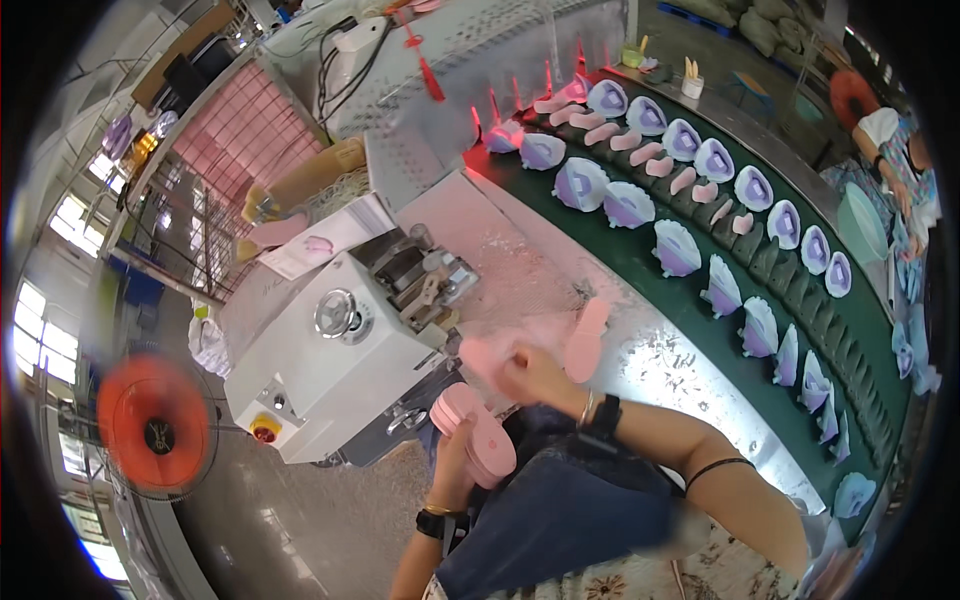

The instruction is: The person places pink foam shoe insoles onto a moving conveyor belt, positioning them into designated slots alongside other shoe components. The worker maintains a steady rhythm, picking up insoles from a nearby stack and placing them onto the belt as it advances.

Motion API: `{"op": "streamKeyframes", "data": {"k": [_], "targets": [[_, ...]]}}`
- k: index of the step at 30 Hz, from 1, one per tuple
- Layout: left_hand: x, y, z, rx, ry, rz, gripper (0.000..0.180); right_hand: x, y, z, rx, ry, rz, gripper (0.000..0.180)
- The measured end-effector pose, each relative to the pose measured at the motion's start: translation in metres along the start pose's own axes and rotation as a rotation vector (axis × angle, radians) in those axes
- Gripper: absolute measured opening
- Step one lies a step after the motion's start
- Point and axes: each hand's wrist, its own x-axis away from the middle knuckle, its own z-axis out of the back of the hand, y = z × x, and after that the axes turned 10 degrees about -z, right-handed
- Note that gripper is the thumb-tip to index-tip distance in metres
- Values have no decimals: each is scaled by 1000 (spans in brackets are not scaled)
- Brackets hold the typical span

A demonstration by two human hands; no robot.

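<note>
My left hand (455,468) is closed around a stack of pink insoles (492,445), fanned slightly at the top, in front of my lap. Just above the stack, the fingers of my right hand (533,378) are pinched on one pink insole (482,357), which is smeared by motion. Its far end reaches close to the working head of a white machine (340,340); I cannot tell whether it touches. Another pink insole (587,340) lies on the metal bench to the right of my right hand.
A green conveyor belt (690,290) carries rows of white-and-purple shoe uppers (677,248) and small pink pieces (655,160). An orange fan (155,430) stands at the left. Behind the machine is a box with a pink piece (278,230). Another person (895,170) is at the far right.
</note>
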Motion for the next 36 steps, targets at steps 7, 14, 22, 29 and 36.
{"op": "streamKeyframes", "data": {"k": [7,14,22,29,36], "targets": [[17,-2,17,247,-104,167,47,-118,-15,13,60,335,131,29],[18,-11,30,181,-172,131,47,-108,-40,41,485,582,413,29],[27,-30,67,-122,129,87,31,-142,-51,19,96,267,-81,29],[27,-11,5,4,100,171,34,-188,-25,36,-549,464,37,22],[13,-22,-19,89,-6,298,39,-69,139,295,-370,989,-41,18]]}}
